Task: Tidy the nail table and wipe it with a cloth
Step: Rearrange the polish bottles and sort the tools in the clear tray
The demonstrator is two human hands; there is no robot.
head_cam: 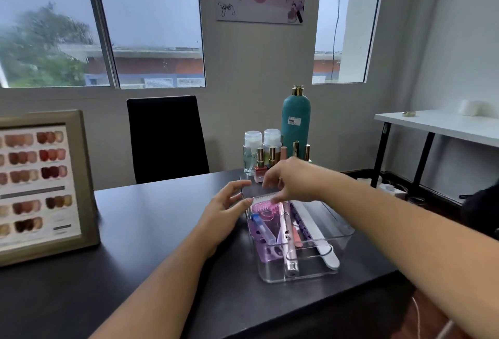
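While the left hand [224, 214] lies loosely spread at the left side of the clear box [305, 277], its thumb at the box's rim and gripping nothing, the right hand [294, 179] reaches over the box's far end. Its fingers curl down and pinch the pink brush [263, 207], which sits white bristles up at the far left corner inside the box. The two hands are close together but apart.

The box stands on the dark surface [151, 230] near its right edge. Inside it, to the right of the brush, a long white nail file [321, 238] leans out over the near rim. A slim pink tool [286, 236] lies lengthwise along the middle, and a purple piece [259, 242] fills the left side.

Just beyond the box stand small polish bottles [259, 168], two clear pump bottles [253, 149] and a tall teal bottle [295, 122]. Well to the left of the box a framed colour chart [40, 184] stands upright, and a black chair [166, 136] is behind the surface.
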